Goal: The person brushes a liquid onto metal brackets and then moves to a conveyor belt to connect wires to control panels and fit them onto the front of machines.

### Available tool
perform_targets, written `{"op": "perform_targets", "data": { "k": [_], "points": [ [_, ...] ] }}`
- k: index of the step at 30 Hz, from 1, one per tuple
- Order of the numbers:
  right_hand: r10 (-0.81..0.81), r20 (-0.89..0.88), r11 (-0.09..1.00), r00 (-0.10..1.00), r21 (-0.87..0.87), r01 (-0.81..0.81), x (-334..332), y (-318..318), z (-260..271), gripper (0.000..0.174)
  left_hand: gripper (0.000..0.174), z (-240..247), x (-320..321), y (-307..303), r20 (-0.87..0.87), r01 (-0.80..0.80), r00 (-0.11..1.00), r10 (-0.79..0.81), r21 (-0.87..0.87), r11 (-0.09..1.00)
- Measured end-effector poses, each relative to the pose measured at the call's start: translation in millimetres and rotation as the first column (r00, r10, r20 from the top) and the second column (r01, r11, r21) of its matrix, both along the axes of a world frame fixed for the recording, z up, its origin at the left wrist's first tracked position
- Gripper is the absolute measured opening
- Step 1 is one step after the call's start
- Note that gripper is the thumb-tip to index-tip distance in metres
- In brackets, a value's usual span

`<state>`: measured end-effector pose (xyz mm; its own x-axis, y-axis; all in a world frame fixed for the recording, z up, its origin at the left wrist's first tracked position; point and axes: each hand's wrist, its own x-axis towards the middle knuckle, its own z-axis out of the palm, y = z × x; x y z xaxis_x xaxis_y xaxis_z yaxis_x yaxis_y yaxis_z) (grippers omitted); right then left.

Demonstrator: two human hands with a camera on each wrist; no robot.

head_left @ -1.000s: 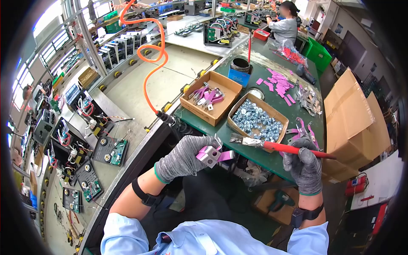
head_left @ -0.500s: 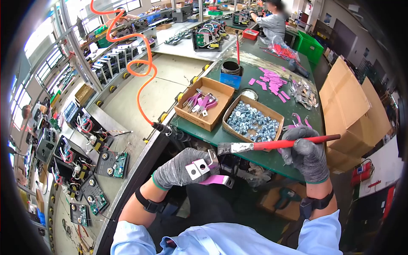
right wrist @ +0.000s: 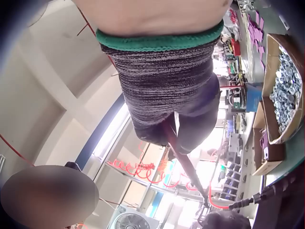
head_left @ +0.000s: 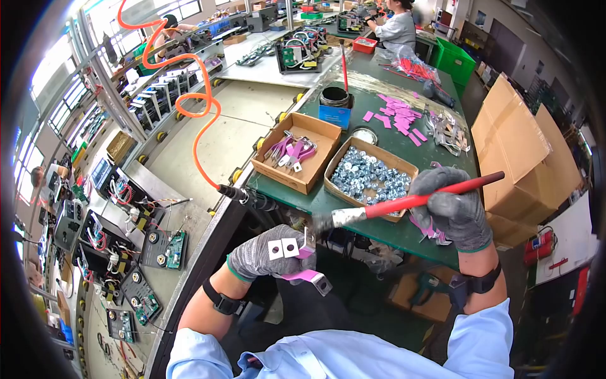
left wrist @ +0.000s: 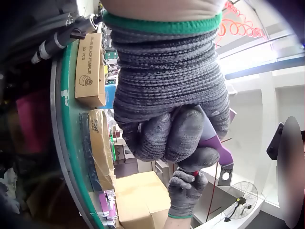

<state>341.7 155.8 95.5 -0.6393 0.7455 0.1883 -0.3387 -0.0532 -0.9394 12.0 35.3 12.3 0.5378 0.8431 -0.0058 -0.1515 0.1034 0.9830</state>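
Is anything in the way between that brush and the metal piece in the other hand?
Nothing visible. The brush in the right hand points at the bracket in the left hand, tip close beside it.

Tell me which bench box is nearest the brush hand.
The box of silver nuts: its corner sits next to the right hand holding the brush. The other box, with pink bars, lies farther left.

Green bench [head_left: 325, 203] holds parts box [head_left: 278, 176], nut box [head_left: 351, 193], can [head_left: 334, 108].
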Motion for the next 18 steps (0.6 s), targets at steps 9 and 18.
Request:
{"op": "perform_targets", "data": {
  "k": [9, 18],
  "points": [
    [0.021, 0.044, 1.0, 0.999, -0.001, -0.021, -2, 2, -2, 0.021, 0.033, -26, 2, 4, 0.017, -0.028, 0.999, 0.03, -0.095, 0.995],
    [0.026, 0.083, 0.996, 0.996, 0.088, -0.033, 0, 3, -8, 0.023, 0.033, -6, -2, 5, -0.127, 0.003, 0.992, -0.006, -0.022, 1.0]
  ]
}}
